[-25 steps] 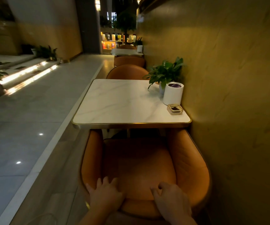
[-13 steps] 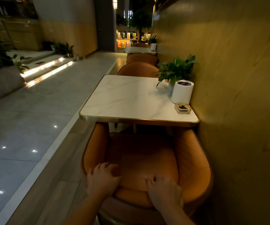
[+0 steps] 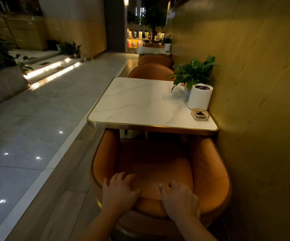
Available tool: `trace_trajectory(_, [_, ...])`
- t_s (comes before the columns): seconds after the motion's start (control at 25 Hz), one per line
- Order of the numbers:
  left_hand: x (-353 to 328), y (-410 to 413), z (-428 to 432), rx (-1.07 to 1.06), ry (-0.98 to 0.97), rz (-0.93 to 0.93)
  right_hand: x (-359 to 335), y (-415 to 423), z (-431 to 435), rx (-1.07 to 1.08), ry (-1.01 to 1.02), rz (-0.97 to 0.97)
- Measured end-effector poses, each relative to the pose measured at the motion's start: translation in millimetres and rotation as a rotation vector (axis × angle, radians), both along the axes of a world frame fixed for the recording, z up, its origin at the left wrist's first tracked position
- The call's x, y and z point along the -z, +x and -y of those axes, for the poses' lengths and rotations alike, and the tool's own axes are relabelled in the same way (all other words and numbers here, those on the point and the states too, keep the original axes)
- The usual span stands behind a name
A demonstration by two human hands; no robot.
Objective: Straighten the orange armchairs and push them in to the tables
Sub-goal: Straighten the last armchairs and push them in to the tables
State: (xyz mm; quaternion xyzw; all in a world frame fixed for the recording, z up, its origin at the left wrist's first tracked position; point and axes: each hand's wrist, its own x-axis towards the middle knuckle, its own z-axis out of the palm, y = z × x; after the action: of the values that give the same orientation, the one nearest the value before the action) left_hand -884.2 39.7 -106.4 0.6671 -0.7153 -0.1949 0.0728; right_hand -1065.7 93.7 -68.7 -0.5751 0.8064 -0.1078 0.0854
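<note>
The orange armchair (image 3: 158,162) sits square to the marble desk (image 3: 140,105), its arm fronts tucked just under the gold edge. This looks close to fully pushed in. The left hand (image 3: 119,192) and right hand (image 3: 179,197) both grasp the top of the backrest, fingers curled over its padded crest. Being set apart, the hands can likely steer the chair straight as well as push. The wall (image 3: 262,84) runs close along the chair's right arm; whether they touch cannot be told. The chair's legs are hidden, and the desk's pedestal is lost in shadow. Another armchair (image 3: 151,70) beyond the desk shows only its back.
</note>
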Motion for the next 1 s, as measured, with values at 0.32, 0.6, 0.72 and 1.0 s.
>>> trace_trajectory(0.32, [-2, -9, 5, -0.07, -0.026, 0.009, -1, 1, 5, 0.008, 0.036, 0.006])
trace_trajectory(0.6, [-5, -10, 7, -0.016, 0.104, 0.096, -7, 2, 5, 0.032, 0.075, 0.057])
trace_trajectory(0.72, [-7, -11, 9, 0.008, 0.158, 0.132, -8, 2, 6, 0.042, 0.091, 0.057])
trace_trajectory(1.0, [-12, -12, 10, 0.009, 0.206, 0.149, -15, 6, 6, 0.079, 0.1, 0.077])
